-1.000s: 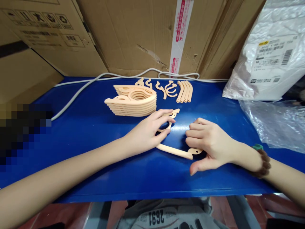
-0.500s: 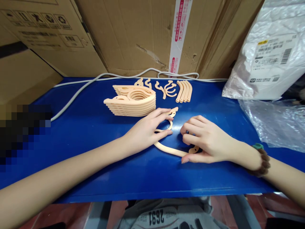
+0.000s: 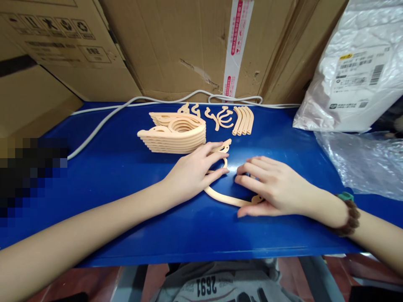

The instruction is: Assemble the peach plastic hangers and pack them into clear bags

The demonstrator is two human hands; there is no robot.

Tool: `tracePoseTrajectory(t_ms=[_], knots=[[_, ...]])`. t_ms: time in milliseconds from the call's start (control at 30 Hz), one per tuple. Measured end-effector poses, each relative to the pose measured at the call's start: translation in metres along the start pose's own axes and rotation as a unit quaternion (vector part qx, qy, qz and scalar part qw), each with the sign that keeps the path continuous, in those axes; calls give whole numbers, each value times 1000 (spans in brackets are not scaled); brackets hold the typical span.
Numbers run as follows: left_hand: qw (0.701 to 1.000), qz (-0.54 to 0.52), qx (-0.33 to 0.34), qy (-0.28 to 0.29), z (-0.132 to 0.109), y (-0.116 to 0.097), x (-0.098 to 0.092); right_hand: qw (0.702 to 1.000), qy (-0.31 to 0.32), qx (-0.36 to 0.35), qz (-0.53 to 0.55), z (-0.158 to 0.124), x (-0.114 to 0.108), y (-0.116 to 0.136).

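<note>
A beige plastic clothes hanger piece (image 3: pixel 226 201), long and curved with a rounded loop, lies on the blue table in front of me. My left hand (image 3: pixel 197 170) is over its left part, with thumb and fingers about the loop. At the right end, my right hand (image 3: pixel 270 184) has its thumb along the near edge and its fingers bent above; the palm hides part of that end. Just beyond my left hand stands a stack of matching hanger pieces (image 3: pixel 174 140).
Several curved beige arms (image 3: pixel 244 121) and loose hooks (image 3: pixel 224 117) lie at the back. A white cable (image 3: pixel 110 110) runs before the cardboard boxes (image 3: pixel 176 46). At the right are a white parcel bag (image 3: pixel 349 84) and clear plastic wrap (image 3: pixel 365 163).
The hanger piece has turned slightly, its upper tip shifting a little left. My right hand has moved slightly, its fingers a bit lower and less curled. My left hand stays nearly still.
</note>
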State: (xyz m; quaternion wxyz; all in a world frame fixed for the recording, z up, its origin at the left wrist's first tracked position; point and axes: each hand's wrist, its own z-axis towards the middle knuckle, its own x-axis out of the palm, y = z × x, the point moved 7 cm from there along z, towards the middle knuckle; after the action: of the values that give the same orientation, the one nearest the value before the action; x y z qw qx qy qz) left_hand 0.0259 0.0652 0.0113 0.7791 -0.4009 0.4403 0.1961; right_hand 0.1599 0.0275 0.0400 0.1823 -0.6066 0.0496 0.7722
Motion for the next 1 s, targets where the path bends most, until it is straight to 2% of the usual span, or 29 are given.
tracePoseTrajectory(t_ms=[67, 167, 267, 367, 667, 1000], knots=[[1000, 12, -1, 2, 0, -1, 0, 1000, -18, -20, 6, 0, -3, 7], [1000, 20, -3, 3, 0, -1, 0, 997, -39, -9, -61, 0, -9, 7], [1000, 25, -6, 7, 0, 0, 0, 992, -28, 9, -124, -1, -11, 4], [999, 33, -6, 10, 0, 0, 1, 989, -28, 12, -143, -2, -11, 5], [998, 58, 5, 10, 0, -3, 1, 998, -35, -44, -35, -1, -6, 19], [998, 51, -8, 23, 0, -1, 4, 998, -12, -27, 57, -1, -5, 12]])
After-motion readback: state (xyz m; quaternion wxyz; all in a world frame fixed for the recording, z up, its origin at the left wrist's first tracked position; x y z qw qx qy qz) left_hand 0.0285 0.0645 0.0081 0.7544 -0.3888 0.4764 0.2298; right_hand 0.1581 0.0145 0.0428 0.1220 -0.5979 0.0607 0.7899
